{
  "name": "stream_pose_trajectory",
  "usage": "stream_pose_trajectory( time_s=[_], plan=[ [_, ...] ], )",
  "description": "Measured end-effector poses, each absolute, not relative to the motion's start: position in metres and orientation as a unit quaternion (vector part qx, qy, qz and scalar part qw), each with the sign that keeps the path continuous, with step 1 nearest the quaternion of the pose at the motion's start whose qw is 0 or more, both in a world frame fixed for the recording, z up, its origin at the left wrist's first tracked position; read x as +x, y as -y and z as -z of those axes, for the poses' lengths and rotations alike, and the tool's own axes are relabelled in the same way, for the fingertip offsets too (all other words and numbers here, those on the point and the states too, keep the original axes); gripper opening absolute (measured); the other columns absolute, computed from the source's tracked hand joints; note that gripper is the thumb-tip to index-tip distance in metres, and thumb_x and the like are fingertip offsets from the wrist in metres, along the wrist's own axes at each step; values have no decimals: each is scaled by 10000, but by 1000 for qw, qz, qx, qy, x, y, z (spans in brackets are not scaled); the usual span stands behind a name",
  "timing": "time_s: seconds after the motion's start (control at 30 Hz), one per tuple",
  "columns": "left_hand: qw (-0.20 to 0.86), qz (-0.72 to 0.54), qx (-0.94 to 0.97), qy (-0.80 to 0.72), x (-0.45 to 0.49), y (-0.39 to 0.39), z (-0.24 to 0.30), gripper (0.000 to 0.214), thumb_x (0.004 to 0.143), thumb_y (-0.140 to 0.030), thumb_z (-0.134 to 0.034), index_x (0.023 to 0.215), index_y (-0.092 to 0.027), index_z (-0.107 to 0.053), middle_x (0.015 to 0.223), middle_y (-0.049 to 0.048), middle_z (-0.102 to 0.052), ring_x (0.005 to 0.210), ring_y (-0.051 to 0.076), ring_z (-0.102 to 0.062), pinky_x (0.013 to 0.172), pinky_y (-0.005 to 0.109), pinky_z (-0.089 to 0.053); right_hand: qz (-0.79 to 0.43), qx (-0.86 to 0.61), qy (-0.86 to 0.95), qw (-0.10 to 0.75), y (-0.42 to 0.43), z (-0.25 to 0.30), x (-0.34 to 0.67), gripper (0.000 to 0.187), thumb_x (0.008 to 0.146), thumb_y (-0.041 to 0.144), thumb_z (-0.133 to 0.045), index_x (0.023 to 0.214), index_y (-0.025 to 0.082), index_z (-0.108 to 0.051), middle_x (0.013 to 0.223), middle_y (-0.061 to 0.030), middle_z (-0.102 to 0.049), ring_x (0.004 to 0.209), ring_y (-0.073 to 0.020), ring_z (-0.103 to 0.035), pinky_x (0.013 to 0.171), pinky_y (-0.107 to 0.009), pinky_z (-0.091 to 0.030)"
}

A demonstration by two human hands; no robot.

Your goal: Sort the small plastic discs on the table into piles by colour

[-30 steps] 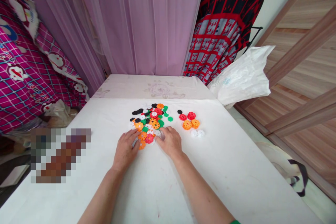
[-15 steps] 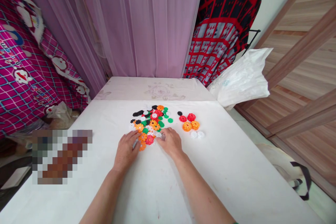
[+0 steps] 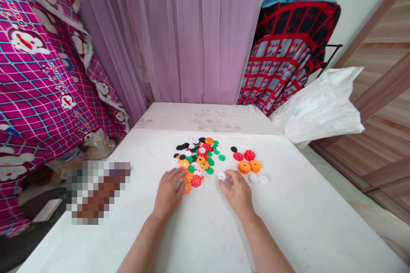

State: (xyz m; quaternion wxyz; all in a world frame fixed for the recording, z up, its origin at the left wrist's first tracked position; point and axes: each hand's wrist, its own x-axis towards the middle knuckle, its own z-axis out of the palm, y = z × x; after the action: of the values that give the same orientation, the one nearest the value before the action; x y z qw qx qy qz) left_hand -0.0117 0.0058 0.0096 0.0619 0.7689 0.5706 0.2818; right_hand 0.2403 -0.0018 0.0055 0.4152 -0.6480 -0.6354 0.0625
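Observation:
A mixed pile of plastic snowflake discs [image 3: 201,162] in orange, red, green, black and white lies on the white-covered table [image 3: 205,230]. My right hand [image 3: 237,190], to the right of the pile, pinches a white snowflake disc [image 3: 221,175] between thumb and fingers. At the pile's lower left edge rests my left hand [image 3: 169,190], thumb and curved fingers apart, next to the orange discs [image 3: 187,178]. Beyond my right hand lie sorted discs: a black disc [image 3: 234,149], red discs [image 3: 249,155], orange discs [image 3: 244,167] and white discs [image 3: 259,178].
A white plastic bag [image 3: 323,106] stands at the table's right far side. Purple curtains [image 3: 198,34] hang behind the table. A pink patterned cloth [image 3: 38,94] hangs on the left, above a blurred-out patch [image 3: 99,192].
My right hand has moved right, away from the pile, with a white snowflake disc in its fingers. My left hand stays at the pile's edge. The whole view has shifted slightly.

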Motion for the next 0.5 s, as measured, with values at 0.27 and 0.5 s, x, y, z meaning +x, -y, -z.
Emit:
stream_pose_trajectory(
  time_s=[0.27,0.5],
  plan=[
    [56,-290,774,-560,-13,-8,-9,338,890,-284,-462,1158,-255,-666,1261,86,-659,1194,274,-588,1035,557,-425,118,-724,536,418,6,-17,348,294,746,480,-601,843,206,-646,946,-106,-645,900,-261,-575,839,-405,-444],
    [54,-284,775,-562,-15,-10,-7,351,896,-309,-444,1161,-247,-664,1258,80,-661,1195,280,-586,1034,558,-422,91,-747,554,356,10,-16,345,258,735,449,-614,832,218,-677,1103,-119,-641,1005,-281,-562,875,-431,-423]
  ],
)
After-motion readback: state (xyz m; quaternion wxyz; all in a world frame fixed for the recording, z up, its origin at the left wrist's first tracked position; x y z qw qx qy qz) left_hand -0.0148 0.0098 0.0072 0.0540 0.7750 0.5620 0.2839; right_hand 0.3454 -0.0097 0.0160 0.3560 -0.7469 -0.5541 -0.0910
